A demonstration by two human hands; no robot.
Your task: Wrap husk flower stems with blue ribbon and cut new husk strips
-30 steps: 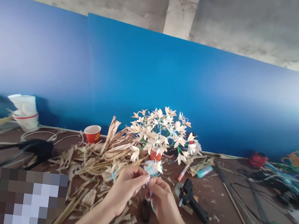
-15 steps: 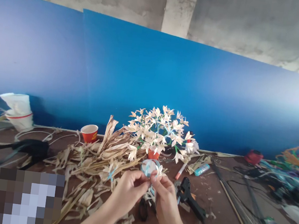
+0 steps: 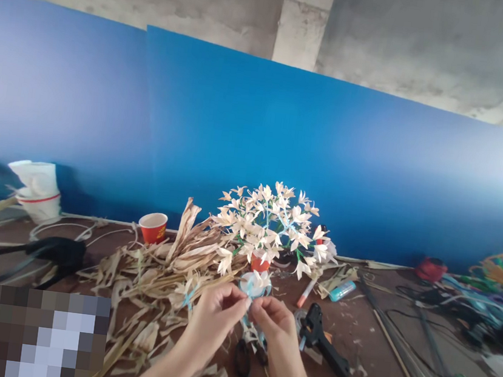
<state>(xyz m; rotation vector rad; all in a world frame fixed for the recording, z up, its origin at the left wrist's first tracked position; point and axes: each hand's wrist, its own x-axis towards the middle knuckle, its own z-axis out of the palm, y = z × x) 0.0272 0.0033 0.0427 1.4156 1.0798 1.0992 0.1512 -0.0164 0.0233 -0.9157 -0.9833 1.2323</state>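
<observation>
My left hand (image 3: 219, 312) is closed in a pinch at the light-blue stem of a small white flower (image 3: 260, 279), whose petals point up above the fingertips. My right hand (image 3: 278, 325) is also pinched, its fingertips beside the left ones just under the bloom; what lies between them is hidden. Right behind the flower is a round, pale-blue roll (image 3: 268, 288), partly covered by it. Beyond stands a bunch of cream flowers (image 3: 270, 221) with green and blue stems in a red cup (image 3: 260, 263). Below my hands lie black-handled scissors (image 3: 242, 358), partly hidden.
Dry husks (image 3: 194, 245) are heaped on the left and centre of the brown table. A black glue gun (image 3: 322, 342) with its cord, an orange-and-white marker (image 3: 305, 293) and a turquoise tube (image 3: 342, 291) lie right. A red paper cup (image 3: 152, 232) stands behind.
The flower has shifted left and turned upright between my hands. My right fingertips have moved down, off the petals and closer to my left ones. The view has tilted slightly.
</observation>
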